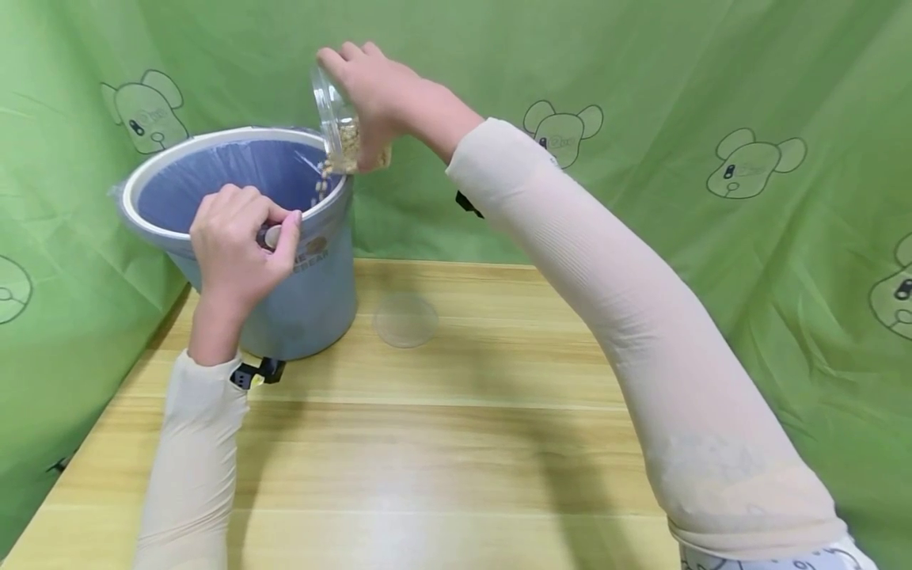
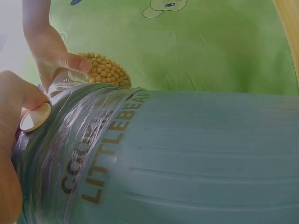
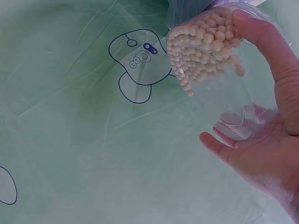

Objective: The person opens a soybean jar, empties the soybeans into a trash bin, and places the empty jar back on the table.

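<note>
My right hand [image 1: 381, 87] holds a clear plastic jar [image 1: 329, 107] tipped sideways over the right rim of a blue-grey trash bin [image 1: 306, 301]. Small round beige balls, like soybeans [image 3: 205, 42], fill part of the jar, and some are falling from its mouth into the bin. A clear plastic bag [image 2: 51, 163] lines the bin and folds over its rim. At the near rim, my left hand [image 1: 238, 241] grips the edge with curled fingers. Its thumb lies by a round cream disc [image 2: 35, 117]; whether that belongs to the bin I cannot tell.
A clear round lid [image 1: 406, 320] lies flat on the wooden table [image 1: 442, 467], right of the bin. Green cloth [image 1: 641, 71] with bear drawings hangs behind and along the sides. Small black cameras are strapped at both wrists.
</note>
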`<state>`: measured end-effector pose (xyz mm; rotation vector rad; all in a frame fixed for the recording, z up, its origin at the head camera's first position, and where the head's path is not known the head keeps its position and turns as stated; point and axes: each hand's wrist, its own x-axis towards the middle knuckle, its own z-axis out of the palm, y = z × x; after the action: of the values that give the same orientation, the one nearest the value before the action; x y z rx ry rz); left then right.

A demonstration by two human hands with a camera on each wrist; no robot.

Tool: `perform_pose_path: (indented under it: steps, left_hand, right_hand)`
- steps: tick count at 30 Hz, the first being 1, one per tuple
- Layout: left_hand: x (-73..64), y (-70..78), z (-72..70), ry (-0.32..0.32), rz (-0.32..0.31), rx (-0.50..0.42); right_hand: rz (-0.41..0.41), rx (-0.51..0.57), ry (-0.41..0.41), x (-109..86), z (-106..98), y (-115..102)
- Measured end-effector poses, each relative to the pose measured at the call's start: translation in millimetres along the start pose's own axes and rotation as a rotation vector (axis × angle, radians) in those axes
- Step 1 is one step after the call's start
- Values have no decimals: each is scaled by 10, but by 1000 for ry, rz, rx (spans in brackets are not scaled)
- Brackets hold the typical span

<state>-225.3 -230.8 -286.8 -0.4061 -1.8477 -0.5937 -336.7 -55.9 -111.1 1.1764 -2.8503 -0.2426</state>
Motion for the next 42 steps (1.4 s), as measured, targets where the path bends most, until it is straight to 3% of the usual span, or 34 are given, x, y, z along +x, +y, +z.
perform_pose_path:
  steps: [42]
  left_hand:
    - [13,-47,28,2,2,8]
  right_hand:
    - [-9,-82,10,34,-1,-102]
